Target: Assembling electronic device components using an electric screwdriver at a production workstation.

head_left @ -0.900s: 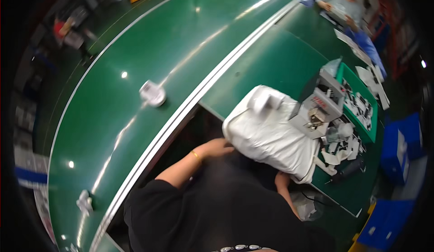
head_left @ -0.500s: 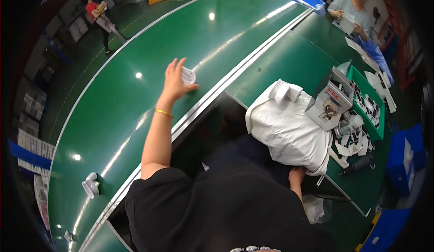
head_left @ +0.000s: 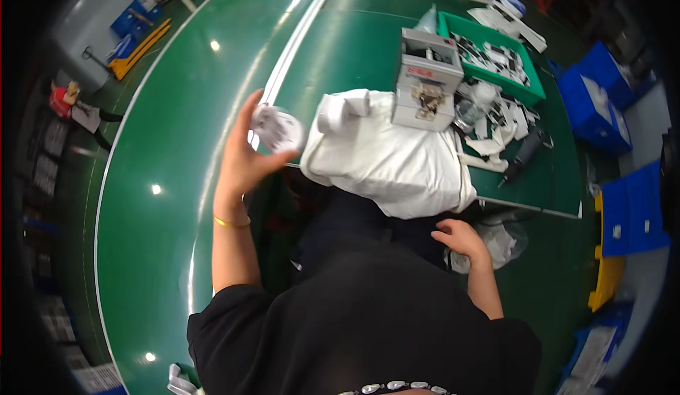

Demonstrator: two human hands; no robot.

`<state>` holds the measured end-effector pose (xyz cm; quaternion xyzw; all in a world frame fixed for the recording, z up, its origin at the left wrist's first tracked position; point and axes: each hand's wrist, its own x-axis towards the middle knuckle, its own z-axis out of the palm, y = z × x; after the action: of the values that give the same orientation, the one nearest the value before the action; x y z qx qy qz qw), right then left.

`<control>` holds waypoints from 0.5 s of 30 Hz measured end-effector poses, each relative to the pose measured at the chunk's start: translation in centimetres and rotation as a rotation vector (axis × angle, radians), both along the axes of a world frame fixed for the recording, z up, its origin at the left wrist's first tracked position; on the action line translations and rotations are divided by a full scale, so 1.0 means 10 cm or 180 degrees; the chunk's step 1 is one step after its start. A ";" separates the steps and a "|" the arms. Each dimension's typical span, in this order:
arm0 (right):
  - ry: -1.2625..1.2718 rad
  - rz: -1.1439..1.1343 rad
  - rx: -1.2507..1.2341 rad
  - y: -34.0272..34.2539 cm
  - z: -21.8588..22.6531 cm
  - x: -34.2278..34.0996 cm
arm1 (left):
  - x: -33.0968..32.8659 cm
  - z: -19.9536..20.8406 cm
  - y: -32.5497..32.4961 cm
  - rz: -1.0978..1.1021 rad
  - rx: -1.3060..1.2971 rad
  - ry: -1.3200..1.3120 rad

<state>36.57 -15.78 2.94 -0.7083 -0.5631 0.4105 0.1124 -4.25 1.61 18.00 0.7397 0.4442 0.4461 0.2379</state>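
Observation:
My left hand [head_left: 244, 156] is closed on a round white plastic part [head_left: 282, 132], gripping it between thumb and fingers. The part is blurred, and its ribbed inner side shows. It hangs just left of a white cloth [head_left: 393, 165] draped over the table edge. On that cloth rests another white plastic part [head_left: 341, 110], with a curved cup shape. My right hand [head_left: 462, 241] is below the cloth's near right edge, its thumb and fingers apart and nothing in it. Beside this hand is a clear plastic bag [head_left: 511, 243] with white pieces inside.
A grey box-like device [head_left: 428, 76] stands behind the cloth. To its right are a green bin [head_left: 535, 87] of small parts, white scraps [head_left: 499, 140] and a dark handheld driver [head_left: 523, 156]. A green conveyor [head_left: 163, 232] curves along my left, carrying a pale part [head_left: 180, 381]. Blue crates [head_left: 598, 98] stand at right.
My left hand has brought the round part off the conveyor toward the cloth. My right hand has come out from under the cloth's edge. The view has turned right.

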 end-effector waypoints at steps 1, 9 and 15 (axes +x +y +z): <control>0.0414 -0.0059 0.0037 -0.01 0.16 -0.04 | 0.25 0.04 -0.05 -0.0441 -0.0051 -0.0043; 0.2863 -0.0894 0.1840 0.47 0.79 -0.57 | 1.59 -0.25 -0.21 -0.1685 0.0044 -0.0203; 0.3392 -0.1507 0.1885 0.74 0.71 -0.63 | 1.83 -0.45 -0.14 -0.1465 -0.0112 -0.0143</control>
<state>30.31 -8.38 10.08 -0.4517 -0.3483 0.4971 0.6539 14.09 0.20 13.50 0.8072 0.2661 0.3886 0.3560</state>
